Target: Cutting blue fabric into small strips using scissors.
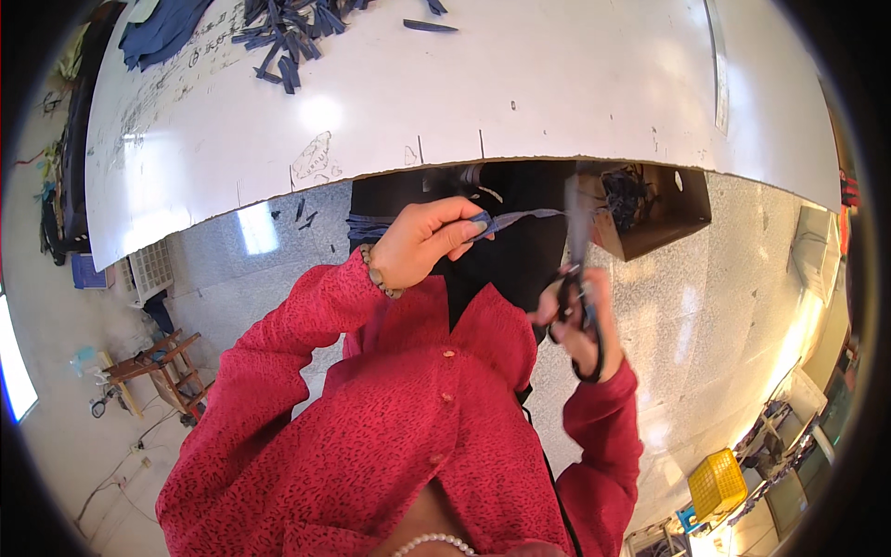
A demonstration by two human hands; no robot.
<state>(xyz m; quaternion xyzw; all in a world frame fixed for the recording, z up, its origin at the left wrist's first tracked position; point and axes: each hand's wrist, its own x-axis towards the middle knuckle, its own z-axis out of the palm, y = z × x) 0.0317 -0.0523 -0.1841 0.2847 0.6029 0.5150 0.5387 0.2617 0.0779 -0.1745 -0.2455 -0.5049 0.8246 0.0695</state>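
Note:
My left hand (429,239) is closed on a dark blue fabric strip (506,221), pinched between thumb and fingers above my lap. The strip's narrow tail stretches right toward the scissors. Black-handled scissors (577,243) are in my right hand (585,320), fingers round the handles; the blades point away from me and are smeared by motion. Whether the blades touch the strip I cannot tell. More blue strips (368,226) hang to the left of my left wrist, over my dark-clothed lap (520,251).
The white table (390,121) spans the far side, with a pile of blue fabric strips (290,37) and a larger blue cloth piece (162,32). A cardboard box (654,232) holding dark scraps stands under its edge. A wooden stool (172,371) and yellow basket (716,485) stand farther off.

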